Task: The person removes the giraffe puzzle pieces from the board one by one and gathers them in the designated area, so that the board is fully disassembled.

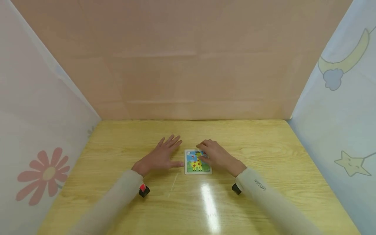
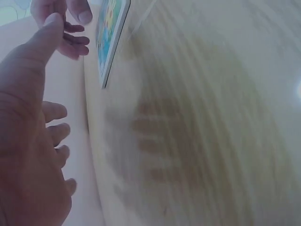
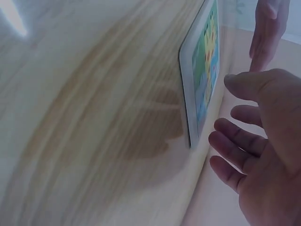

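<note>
The flat square board with a white border and a bright printed picture (image 1: pixel 196 165) lies on the yellow wood-grain table (image 1: pixel 255 140), near the middle from left to right. Its picture shows a yellow giraffe with red-orange spots on green ground beneath a blue sky; a small red shape sits left of the giraffe's neck. The bare right hand (image 1: pixel 218 155) is over the board's right side, fingers loosely bent and gripping nothing, covering part of the far right corner. The bare left hand (image 1: pixel 161 156) is released too, fingers spread, its thumb just beside the board's left edge. Only the head view gives the whole giraffe, the dark lettering on the pale right sleeve (image 1: pixel 270 199), and the surroundings: a plain brownish-pink far wall (image 1: pixel 188 71), a pink flower (image 1: pixel 43 176) at left, a yellow moon (image 1: pixel 349 58) and star (image 1: pixel 352 164) at right. Both wrist views instead show the board's thin edge, hand shadows on the table, and the right fingers' undersides.
</note>
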`<state>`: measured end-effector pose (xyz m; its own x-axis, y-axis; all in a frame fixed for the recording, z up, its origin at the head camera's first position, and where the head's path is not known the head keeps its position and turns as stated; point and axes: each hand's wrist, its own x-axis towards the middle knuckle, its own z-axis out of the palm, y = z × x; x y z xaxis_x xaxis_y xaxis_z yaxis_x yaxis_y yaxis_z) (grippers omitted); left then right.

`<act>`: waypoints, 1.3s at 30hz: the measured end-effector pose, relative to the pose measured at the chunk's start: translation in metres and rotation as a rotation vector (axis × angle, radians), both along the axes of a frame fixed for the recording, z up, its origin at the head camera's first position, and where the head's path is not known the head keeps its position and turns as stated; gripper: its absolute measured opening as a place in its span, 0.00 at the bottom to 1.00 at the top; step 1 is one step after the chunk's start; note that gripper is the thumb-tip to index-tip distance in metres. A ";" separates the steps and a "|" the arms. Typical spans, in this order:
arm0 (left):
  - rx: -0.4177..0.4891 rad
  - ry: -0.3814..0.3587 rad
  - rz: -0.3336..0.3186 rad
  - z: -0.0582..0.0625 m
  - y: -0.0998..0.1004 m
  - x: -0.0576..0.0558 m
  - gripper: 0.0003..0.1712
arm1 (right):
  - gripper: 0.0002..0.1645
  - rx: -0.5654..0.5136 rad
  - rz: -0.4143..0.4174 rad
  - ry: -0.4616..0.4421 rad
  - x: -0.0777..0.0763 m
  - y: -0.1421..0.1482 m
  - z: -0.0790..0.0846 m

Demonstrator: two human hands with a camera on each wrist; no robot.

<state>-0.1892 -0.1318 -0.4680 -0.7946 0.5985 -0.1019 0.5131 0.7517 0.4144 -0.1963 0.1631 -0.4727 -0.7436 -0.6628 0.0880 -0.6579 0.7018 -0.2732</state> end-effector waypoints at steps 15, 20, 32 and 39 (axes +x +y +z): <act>-0.054 -0.052 -0.022 -0.019 0.017 0.012 0.64 | 0.25 0.007 0.005 -0.129 -0.002 -0.030 -0.005; -0.049 -0.051 -0.021 -0.020 0.019 0.012 0.63 | 0.25 0.008 0.011 -0.143 -0.003 -0.033 -0.005; -0.043 -0.030 -0.038 -0.027 0.018 0.009 0.64 | 0.27 0.058 0.027 -0.163 -0.002 -0.043 0.003; -0.041 -0.025 -0.045 -0.027 0.017 0.009 0.65 | 0.26 0.076 0.027 -0.149 -0.002 -0.047 0.007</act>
